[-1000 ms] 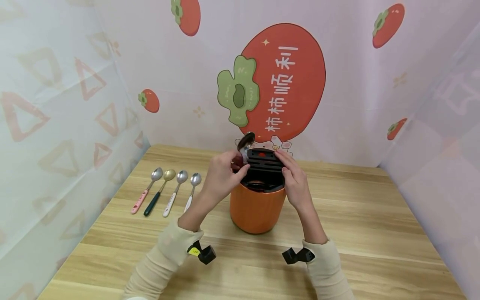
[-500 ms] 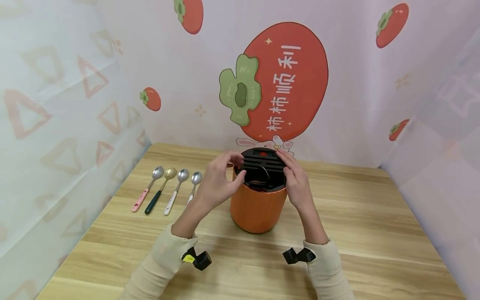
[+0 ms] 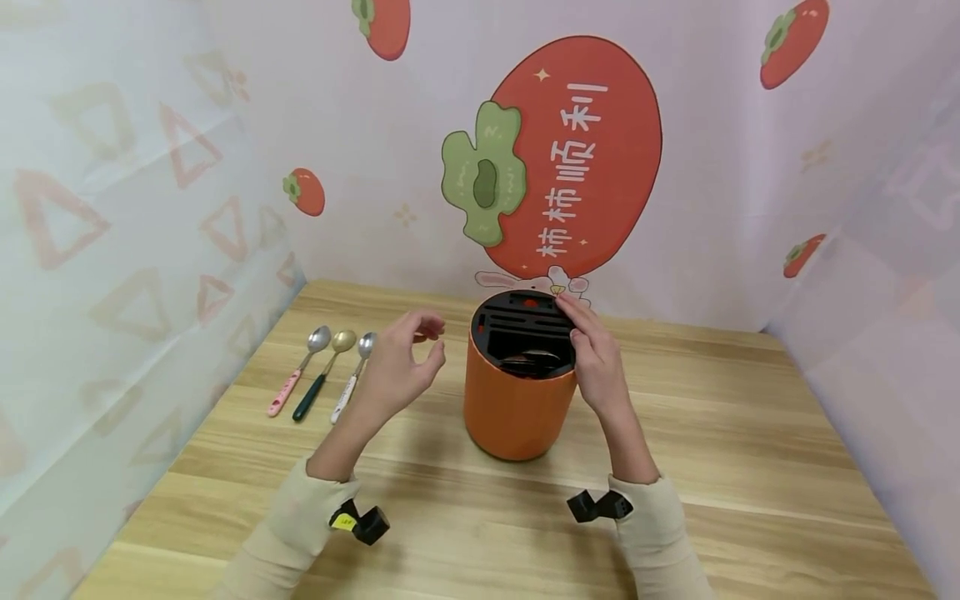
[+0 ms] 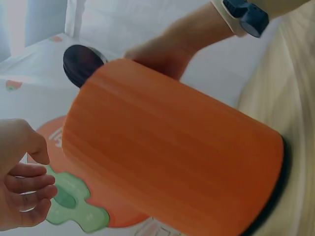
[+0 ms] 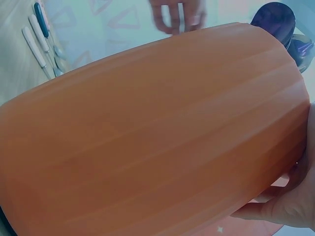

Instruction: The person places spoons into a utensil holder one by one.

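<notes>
An orange utensil holder point(image 3: 519, 412) with a black slotted insert point(image 3: 525, 321) stands upright on the table. Dark, shiny spoon bowls point(image 3: 542, 359) show in its front opening; in the left wrist view, one dark spoon bowl point(image 4: 82, 65) juts above the rim. My right hand point(image 3: 597, 360) grips the holder's right side near the top, fingers along the rim. My left hand point(image 3: 400, 360) is in the air left of the holder, fingers loosely curved, holding nothing. Beyond it lie a pink-handled spoon point(image 3: 286, 392), a green-handled spoon point(image 3: 310, 397) and a white-handled spoon point(image 3: 343, 400).
The wooden table point(image 3: 712, 433) runs back to a printed cloth wall point(image 3: 375, 125) with a large persimmon picture. Cloth also hangs at the left and right. Another white spoon handle point(image 5: 34, 46) shows in the right wrist view, behind my left hand in the head view.
My left hand let go of a spoon, which dropped into the front opening of the holder, then moved left, away from it. My right hand stays on the holder.
</notes>
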{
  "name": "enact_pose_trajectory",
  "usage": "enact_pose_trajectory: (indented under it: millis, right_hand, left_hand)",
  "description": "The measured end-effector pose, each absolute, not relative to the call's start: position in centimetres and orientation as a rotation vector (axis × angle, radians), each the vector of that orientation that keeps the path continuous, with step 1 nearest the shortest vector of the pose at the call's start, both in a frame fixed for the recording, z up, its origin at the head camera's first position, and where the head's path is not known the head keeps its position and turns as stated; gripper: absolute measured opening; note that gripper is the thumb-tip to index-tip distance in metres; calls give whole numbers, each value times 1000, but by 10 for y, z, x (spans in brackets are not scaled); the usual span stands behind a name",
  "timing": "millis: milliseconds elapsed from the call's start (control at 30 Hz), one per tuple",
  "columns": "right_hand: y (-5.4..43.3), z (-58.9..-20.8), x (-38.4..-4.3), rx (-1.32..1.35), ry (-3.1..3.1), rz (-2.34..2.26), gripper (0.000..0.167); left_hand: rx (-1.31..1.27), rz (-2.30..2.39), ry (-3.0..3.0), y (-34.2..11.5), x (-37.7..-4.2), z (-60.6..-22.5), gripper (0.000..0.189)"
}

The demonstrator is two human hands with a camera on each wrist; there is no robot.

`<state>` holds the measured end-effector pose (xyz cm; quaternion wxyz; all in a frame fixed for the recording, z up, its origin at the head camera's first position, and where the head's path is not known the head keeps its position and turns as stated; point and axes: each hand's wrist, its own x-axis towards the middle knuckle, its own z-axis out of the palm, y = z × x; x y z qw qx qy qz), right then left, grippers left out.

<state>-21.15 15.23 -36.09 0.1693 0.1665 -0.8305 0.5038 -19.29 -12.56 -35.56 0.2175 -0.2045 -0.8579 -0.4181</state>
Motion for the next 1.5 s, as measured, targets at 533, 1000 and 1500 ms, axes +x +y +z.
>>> enact_pose_trajectory:
  millis: [533,1000,1500]
  right_hand:
    - [151,-359,-215,473,-2383,1397,50]
    - [152,-363,-211,450,-2383,1422,49]
    - [152,-361,-211,450,-2393,1412,50]
  left_hand:
    - [-325,-941,-2780,-181,-215,-411,17]
    - [-237,-567,-3129,-194,-224,-446,15]
    - [-197,-553,-3110,-191,-230,-459,18]
